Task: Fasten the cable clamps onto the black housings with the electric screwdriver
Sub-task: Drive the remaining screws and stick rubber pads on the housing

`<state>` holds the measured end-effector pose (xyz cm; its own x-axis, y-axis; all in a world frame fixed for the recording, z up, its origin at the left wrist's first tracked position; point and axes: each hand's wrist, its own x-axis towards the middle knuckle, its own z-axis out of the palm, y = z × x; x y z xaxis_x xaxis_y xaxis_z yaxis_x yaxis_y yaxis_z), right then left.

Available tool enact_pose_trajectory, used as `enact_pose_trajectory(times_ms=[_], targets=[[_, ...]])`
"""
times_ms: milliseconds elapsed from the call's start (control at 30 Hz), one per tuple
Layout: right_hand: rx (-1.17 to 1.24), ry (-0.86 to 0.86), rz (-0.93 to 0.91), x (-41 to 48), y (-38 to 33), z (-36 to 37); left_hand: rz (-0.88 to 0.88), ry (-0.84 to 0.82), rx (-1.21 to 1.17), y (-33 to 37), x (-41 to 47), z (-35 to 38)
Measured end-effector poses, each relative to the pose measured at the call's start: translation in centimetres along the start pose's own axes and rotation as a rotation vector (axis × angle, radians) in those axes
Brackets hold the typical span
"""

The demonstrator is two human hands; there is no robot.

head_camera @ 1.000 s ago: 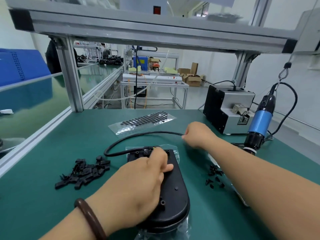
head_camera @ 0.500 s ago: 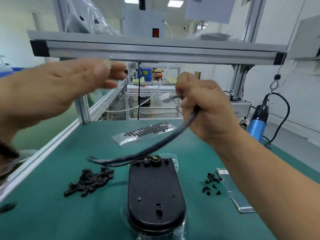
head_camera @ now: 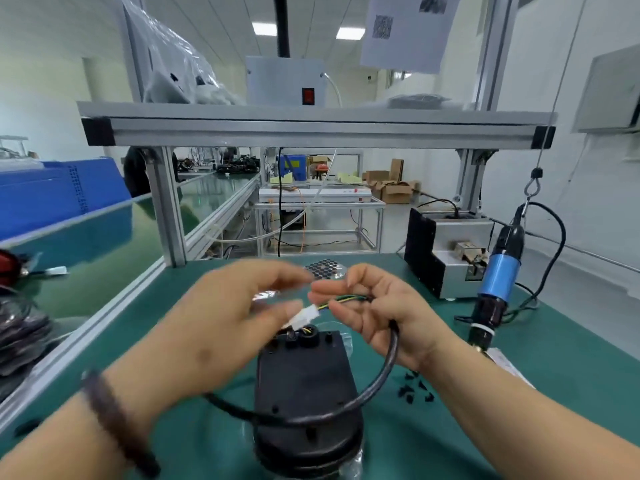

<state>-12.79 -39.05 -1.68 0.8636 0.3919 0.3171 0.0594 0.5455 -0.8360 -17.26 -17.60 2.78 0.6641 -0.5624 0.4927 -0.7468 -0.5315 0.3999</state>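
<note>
A black housing [head_camera: 304,386] lies on the green bench in front of me. My right hand [head_camera: 377,313] grips a black cable [head_camera: 377,382] that loops down across the housing. Coloured wires [head_camera: 346,299] run from the cable's end to a white connector [head_camera: 304,317] just above the housing's far end. My left hand [head_camera: 221,327], blurred, pinches that connector. The blue electric screwdriver [head_camera: 498,282] hangs from a hook at the right, apart from both hands. The cable clamps are hidden behind my left arm.
Small black screws [head_camera: 414,389] lie right of the housing. A grey and black screw feeder [head_camera: 446,251] stands at the back right. A bag of black pads [head_camera: 323,268] lies behind my hands. An aluminium frame shelf [head_camera: 311,128] spans overhead.
Both hands have come down from face height to just above the housing. The left hand, which held nothing, now pinches the white connector at the cable's end.
</note>
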Motion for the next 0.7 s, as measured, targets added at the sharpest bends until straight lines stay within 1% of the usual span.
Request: enact_pose_trajectory(times_ms=[33, 67, 133, 167, 200, 233, 267, 333, 367, 433, 500, 533, 567, 633, 700], targets=[[-0.009, -0.018, 0.015, 0.1, 0.1, 0.0, -0.030, 0.031, 0.128, -0.4, 0.6, 0.2], [-0.022, -0.047, 0.030, 0.2, 0.1, 0.1, -0.064, 0.007, 0.256, -0.9, 1.4, 0.4], [-0.054, -0.061, 0.043, 0.3, 0.1, 0.0, -0.168, -0.141, 0.231, -1.3, 2.7, 1.3], [-0.081, -0.062, 0.044, 0.2, 0.1, 0.0, -0.200, -0.128, 0.167, -1.4, 3.3, 1.7], [-0.127, -0.060, 0.047, 0.0, 0.2, 0.1, -0.214, -0.095, 0.139, -1.6, 3.7, 2.2], [-0.221, -0.048, 0.052, -0.1, 0.3, 0.1, -0.228, -0.048, 0.123, -1.9, 3.9, 2.6], [-0.364, -0.021, 0.062, -0.2, 0.5, 0.2, -0.253, 0.004, 0.115, -2.4, 4.1, 2.8], [-0.692, 0.105, 0.109, -0.6, 1.0, 0.3, -0.343, 0.117, 0.117, -3.4, 4.3, 2.9], [-0.764, 0.182, 0.145, -0.8, 1.1, 0.2, -0.389, 0.173, 0.129, -3.9, 4.2, 2.9], [-0.751, 0.253, 0.230, -1.2, 1.1, -0.2, -0.487, 0.279, 0.185, -5.0, 3.8, 2.9], [-0.777, 0.341, 0.243, -1.2, 1.3, -0.8, -0.581, 0.329, 0.262, -6.3, 3.4, 2.7], [-0.829, 0.395, 0.216, -1.1, 1.6, -1.0, -0.621, 0.328, 0.301, -6.9, 3.2, 2.7], [-0.939, 0.441, 0.188, -0.9, 2.1, -1.2, -0.650, 0.306, 0.336, -7.4, 2.9, 2.8], [-1.184, 0.511, 0.150, -0.6, 3.3, -1.6, -0.682, 0.209, 0.387, -7.9, 1.8, 3.5], [-1.277, 0.558, 0.136, -0.8, 4.0, -1.5, -0.680, 0.095, 0.393, -8.0, 0.5, 4.4]])
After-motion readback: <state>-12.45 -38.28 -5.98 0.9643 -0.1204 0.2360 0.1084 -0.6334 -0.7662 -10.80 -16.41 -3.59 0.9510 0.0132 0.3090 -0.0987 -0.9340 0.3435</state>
